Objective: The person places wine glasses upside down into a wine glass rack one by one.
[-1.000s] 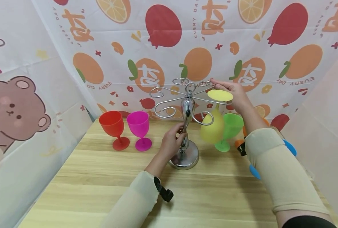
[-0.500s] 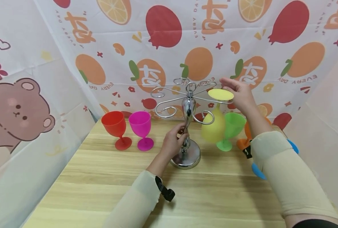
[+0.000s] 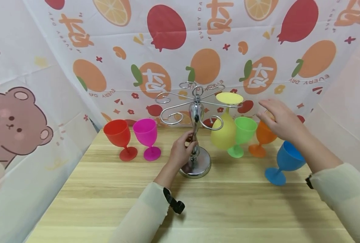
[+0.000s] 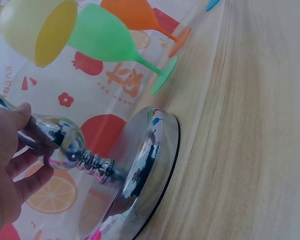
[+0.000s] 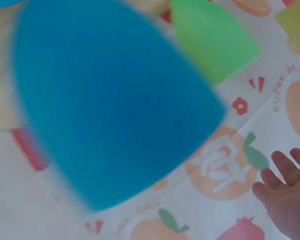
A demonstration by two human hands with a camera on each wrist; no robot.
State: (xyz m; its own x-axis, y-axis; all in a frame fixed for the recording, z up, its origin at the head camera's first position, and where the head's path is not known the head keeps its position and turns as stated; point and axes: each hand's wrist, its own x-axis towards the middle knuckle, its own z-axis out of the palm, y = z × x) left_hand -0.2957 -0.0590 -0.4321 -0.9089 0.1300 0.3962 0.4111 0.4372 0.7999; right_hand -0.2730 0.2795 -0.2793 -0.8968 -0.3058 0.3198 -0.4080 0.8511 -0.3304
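Observation:
My left hand [image 3: 181, 151] grips the stem of a chrome goblet rack [image 3: 196, 116] with curled wire arms, which stands upright on its round base [image 4: 155, 165]. From one right-hand arm a yellow goblet [image 3: 224, 131] hangs upside down, its foot resting on the wire. My right hand [image 3: 281, 118] is in the air to the right of the rack, fingers extended and holding nothing, above the orange goblet [image 3: 263, 135] and the blue goblet [image 3: 289, 158]. The right wrist view has the blue goblet [image 5: 115, 100] large and blurred, with the hand [image 5: 290, 195] apart from it.
A red goblet [image 3: 119, 135] and a magenta goblet [image 3: 146, 135] stand upright left of the rack. Just behind the yellow one is a green goblet [image 3: 243, 131]. The wooden table [image 3: 155, 206] backs onto a fruit-print cloth [image 3: 180, 64].
My right hand has drawn away from the rack's right side, moving right and uncovering the orange and blue goblets. The left hand keeps its hold, and the yellow goblet stays hanging.

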